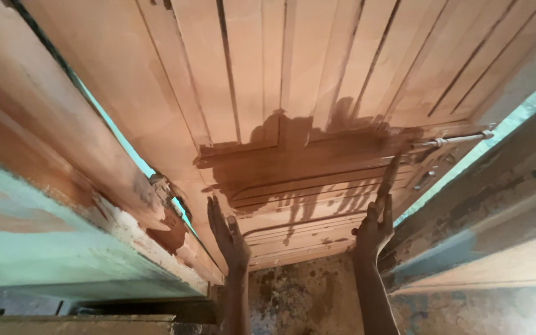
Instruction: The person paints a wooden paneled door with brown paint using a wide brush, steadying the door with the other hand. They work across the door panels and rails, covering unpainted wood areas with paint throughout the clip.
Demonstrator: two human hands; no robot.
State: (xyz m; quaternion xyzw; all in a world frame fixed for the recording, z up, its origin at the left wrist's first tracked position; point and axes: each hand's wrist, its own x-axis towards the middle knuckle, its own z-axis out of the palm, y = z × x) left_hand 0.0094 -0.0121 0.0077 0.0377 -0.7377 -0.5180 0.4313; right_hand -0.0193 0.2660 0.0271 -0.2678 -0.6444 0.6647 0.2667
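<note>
Two hands are up against the wooden door, and we can read the work from them. Our right hand is closed around the handle of a paintbrush, whose bristle end points up and away from the knuckles onto the panel. Our left hand is open, palm flat against the lower part of the door, holding nothing.

The dark wet stain patch lies just above both hands, spreading across the horizontal rail and a little way up the vertical boards. Below it, between our hands, thin runs trail down over the moulded grooves.

To do this well, we judge that the brush should follow the grain with long, even passes, working from the wet edge outward so no lap marks set. Those drips want brushing out soon, before they dry darker than the rest. The grooves above our right hand likely need the bristle tips pressed in. Beyond the brush tip, up and to the right, sits a metal latch bolt, best skirted carefully. The flat left palm looks to steady the door; keeping it on dry wood avoids prints.
</note>
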